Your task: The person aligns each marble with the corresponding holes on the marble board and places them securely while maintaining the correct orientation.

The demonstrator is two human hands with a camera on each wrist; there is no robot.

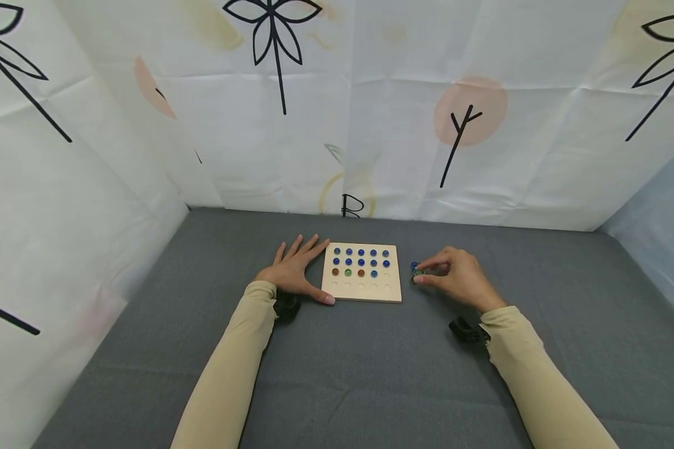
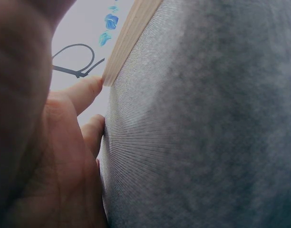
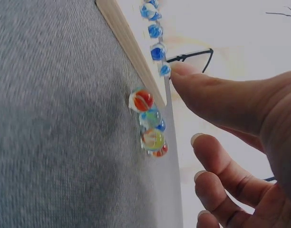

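Fingers (image 1: 305, 245) of the left hand (image 1: 290, 275) were straight and fanned wide, with nothing in their grip; the forefinger touched the wooden board (image 1: 379, 294) at its ten o'clock corner, and the thumb rested against the eight o'clock corner. At the board's three o'clock, the right hand (image 1: 459, 277) had its fingers bent toward the thumb, tips near each other; whether a marble was pinched between them could not be told. Close to those tips sat a cluster of loose marbles (image 3: 141, 100), red, yellow and bluish, just beside the board on grey cloth (image 1: 337, 368). Two rows of seated marbles (image 1: 361, 252), mostly blue, filled the board's twelve o'clock side; the next row ran amber, green, amber, blue from nine toward three, and shallow hollows lined the six o'clock edge. Cream sleeves (image 1: 227, 368) covered both forearms, a dark device (image 1: 287, 307) at each wrist. Toward twelve o'clock rose a white backdrop (image 1: 393, 125) printed with black leaf outlines.
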